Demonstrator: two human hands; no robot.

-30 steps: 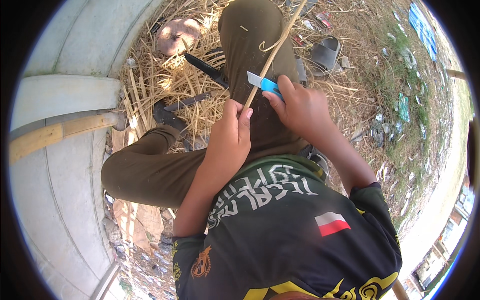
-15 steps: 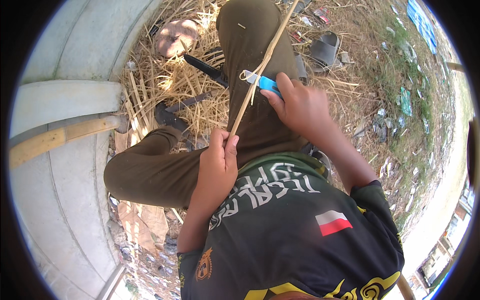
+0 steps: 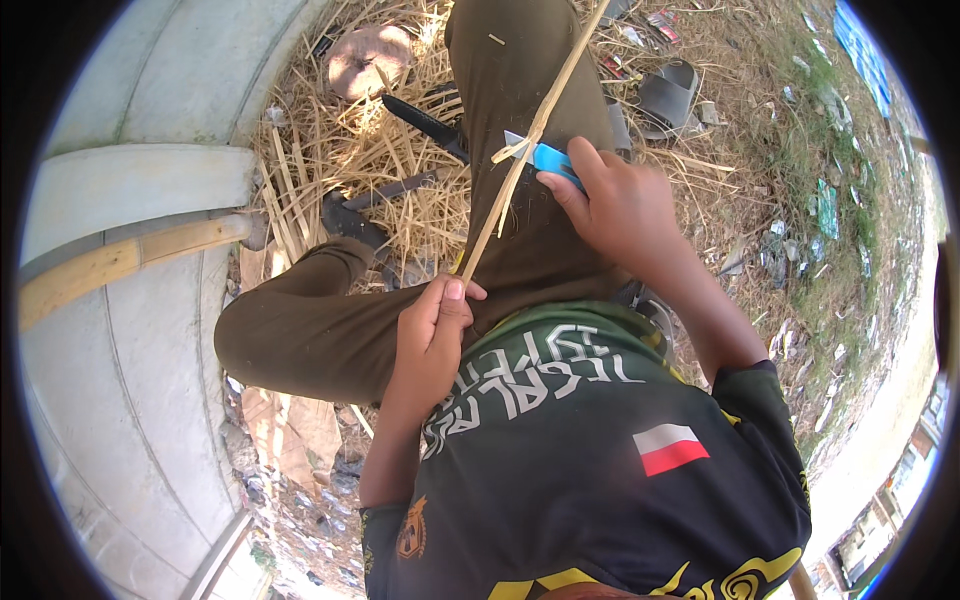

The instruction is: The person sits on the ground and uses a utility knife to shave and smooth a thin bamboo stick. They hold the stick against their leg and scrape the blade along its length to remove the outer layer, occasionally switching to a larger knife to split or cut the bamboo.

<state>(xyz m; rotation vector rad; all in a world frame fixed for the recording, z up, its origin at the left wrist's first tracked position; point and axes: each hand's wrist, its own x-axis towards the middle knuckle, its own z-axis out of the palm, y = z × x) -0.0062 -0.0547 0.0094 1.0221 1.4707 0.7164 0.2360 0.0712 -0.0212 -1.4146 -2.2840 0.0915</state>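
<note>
1. A thin strip [image 3: 499, 210] slants across the seated person's brown trousers [image 3: 520, 75].
2. The left hand [image 3: 432, 325] pinches its lower end near the waist, thumb on top.
3. The right hand [image 3: 625, 200], closed around a blue knife [image 3: 557, 165], angles inward, blade crossing the strip beside a curled sliver [image 3: 508, 153].
4. Pale shavings [image 3: 410, 220] litter the ground.

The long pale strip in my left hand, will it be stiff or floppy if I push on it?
The strip is probably springy rather than floppy, since it runs nearly straight out from your left hand. It looks light, being so slender. It may split lengthwise, judging by the sliver peeling at the blue cutter.
</note>
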